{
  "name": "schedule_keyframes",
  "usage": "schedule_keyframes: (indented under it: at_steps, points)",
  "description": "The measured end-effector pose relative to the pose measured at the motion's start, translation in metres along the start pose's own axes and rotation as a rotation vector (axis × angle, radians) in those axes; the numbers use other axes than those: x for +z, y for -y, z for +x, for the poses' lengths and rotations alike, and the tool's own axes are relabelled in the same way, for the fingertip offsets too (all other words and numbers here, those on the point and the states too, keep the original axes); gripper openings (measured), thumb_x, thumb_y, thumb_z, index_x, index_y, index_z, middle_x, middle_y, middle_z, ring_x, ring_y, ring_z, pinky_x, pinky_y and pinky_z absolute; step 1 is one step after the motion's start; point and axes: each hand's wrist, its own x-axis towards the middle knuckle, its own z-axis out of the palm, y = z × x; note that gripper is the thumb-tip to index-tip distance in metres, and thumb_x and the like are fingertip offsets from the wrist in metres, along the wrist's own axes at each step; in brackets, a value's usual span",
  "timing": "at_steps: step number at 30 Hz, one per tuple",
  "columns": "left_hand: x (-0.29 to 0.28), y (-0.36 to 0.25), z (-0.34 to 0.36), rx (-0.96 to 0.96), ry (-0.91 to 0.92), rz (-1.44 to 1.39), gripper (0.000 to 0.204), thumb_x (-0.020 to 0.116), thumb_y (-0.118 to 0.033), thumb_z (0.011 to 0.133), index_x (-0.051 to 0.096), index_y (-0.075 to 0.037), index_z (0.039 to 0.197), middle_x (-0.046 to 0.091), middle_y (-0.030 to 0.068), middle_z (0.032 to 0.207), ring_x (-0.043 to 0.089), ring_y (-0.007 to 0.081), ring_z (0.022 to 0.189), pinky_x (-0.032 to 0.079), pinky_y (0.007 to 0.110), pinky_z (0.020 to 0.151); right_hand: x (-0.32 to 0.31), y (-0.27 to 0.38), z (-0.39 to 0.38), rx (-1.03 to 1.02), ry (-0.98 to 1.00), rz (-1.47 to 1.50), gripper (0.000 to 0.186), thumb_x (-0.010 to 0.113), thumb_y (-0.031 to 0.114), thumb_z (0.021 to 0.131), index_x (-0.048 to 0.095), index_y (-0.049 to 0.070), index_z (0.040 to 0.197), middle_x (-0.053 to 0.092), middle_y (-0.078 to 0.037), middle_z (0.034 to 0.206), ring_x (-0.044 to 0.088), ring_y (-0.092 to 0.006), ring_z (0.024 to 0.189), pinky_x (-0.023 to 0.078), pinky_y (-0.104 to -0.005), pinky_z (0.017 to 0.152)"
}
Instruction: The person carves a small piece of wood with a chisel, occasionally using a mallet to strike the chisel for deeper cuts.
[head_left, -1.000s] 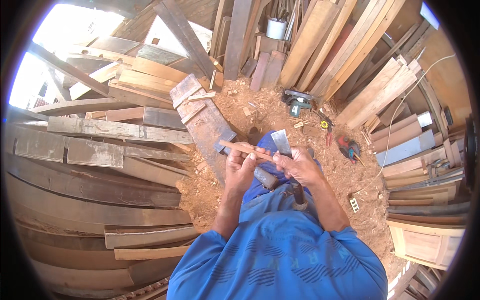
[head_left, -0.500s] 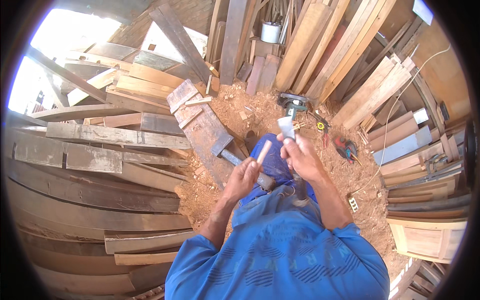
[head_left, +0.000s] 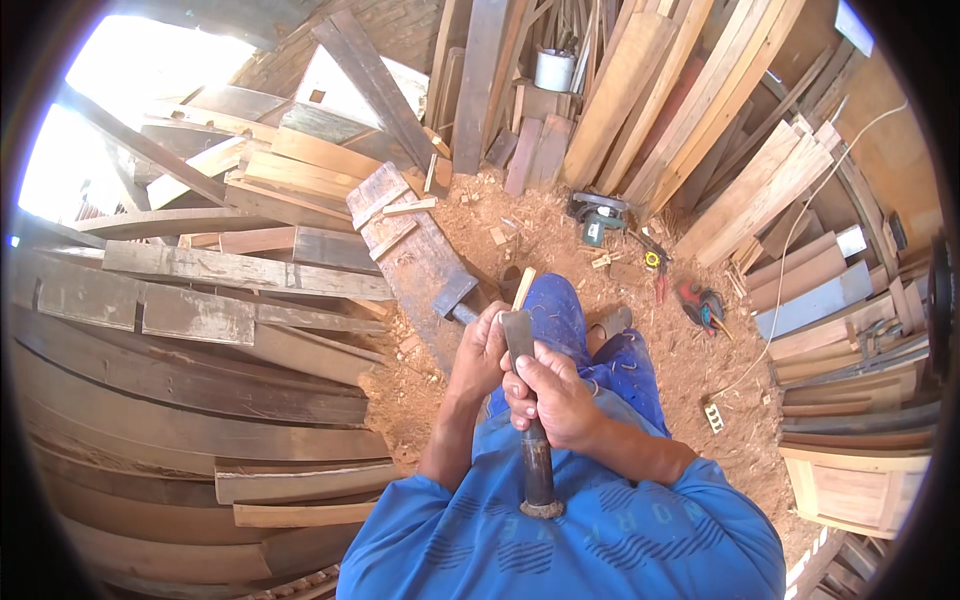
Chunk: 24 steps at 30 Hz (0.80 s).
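Note:
My right hand point(head_left: 557, 398) is closed around a chisel point(head_left: 537, 465), its flat blade pointing away from me and its dark handle end close to my blue shirt. In my left hand point(head_left: 480, 350), fingers pinch a small wooden stick point(head_left: 525, 287), whose pale end sticks up past them. The chisel blade lies right beside the left fingers and the stick; whether the edge touches the wood I cannot tell. Beyond my left hand a hammer point(head_left: 455, 296) shows its dark head, while most of its handle is hidden behind that hand.
A worn plank point(head_left: 405, 225) with cross battens lies ahead on sawdust. A green power tool point(head_left: 598, 218), a yellow tape measure point(head_left: 653, 259) and a power strip point(head_left: 712, 417) with a white cord are on the floor to the right. Stacked boards point(head_left: 210, 320) line the left.
The chisel has turned in my right hand and come toward my body, its handle now toward my chest. Both hands have drawn together, the blade now beside the stick.

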Motion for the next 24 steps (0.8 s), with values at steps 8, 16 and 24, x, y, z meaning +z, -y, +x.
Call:
schedule_keyframes:
  at_steps: [8,16,24]
  points:
    - [0.015,0.013,-0.028,-0.08,-0.145,0.005,0.029,0.04,-0.025,0.104,0.055,-0.005,0.088,0.048,0.0016,0.064,0.045,0.0092,0.06,0.042,0.029,0.054,0.005,0.003,-0.012,0.018,-0.093,-0.145,0.017,0.039,0.024,0.102,0.046,0.008,0.103,0.04,0.003,0.069,0.035,-0.0051,0.049,0.039,-0.0254,0.046]
    - [0.017,-0.013,-0.045,0.054,-0.14,0.107,0.021,0.043,-0.021,0.103,0.054,-0.005,0.095,0.054,0.0137,0.07,0.054,0.0223,0.061,0.046,0.036,0.059,0.01,0.005,-0.016,-0.073,-0.125,-0.154,0.016,0.041,0.023,0.101,0.047,0.008,0.101,0.042,0.001,0.067,0.038,-0.0064,0.048,0.041,-0.0265,0.045]
    - [0.039,0.028,-0.092,0.017,0.277,0.204,0.015,0.048,-0.016,0.097,0.055,-0.002,0.095,0.054,0.0162,0.076,0.057,0.0238,0.071,0.047,0.038,0.068,0.006,0.034,-0.037,-0.513,-0.223,-0.162,0.016,0.042,0.024,0.101,0.043,0.009,0.099,0.038,0.002,0.062,0.037,-0.0063,0.046,0.04,-0.0253,0.041]
